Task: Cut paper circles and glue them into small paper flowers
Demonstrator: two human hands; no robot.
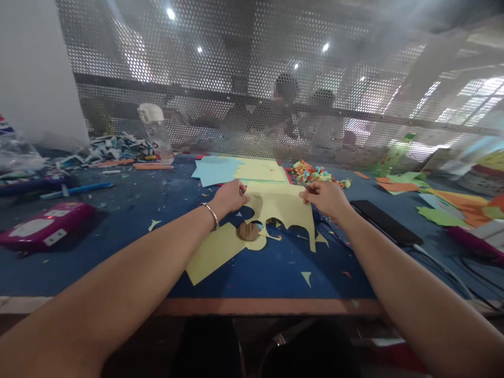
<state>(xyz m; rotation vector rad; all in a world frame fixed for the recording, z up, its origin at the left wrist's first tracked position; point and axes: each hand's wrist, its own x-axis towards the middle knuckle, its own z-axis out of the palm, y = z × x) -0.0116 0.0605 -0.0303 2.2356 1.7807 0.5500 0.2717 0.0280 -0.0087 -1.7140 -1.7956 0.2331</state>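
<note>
My left hand (232, 196), with a bangle on the wrist, pinches the upper left corner of a yellow sheet (275, 202) whose lower edge has round cut-outs. The fingers of my right hand (321, 197) are closed at its upper right corner; a small dark thing, too unclear to name, shows between them. Below the sheet lies a round brown disc (249, 231), on or against another yellow piece (214, 254). Small yellow scraps (306, 278) are scattered on the blue table (252, 283).
Blue paper (216, 169) and a colourful heap of bits (315, 173) lie behind. Left are a magenta device (49, 224) and a bottle (156, 128); right, a black phone (384, 223) with a cable and orange paper (464, 205). People show behind a perforated screen (252, 63).
</note>
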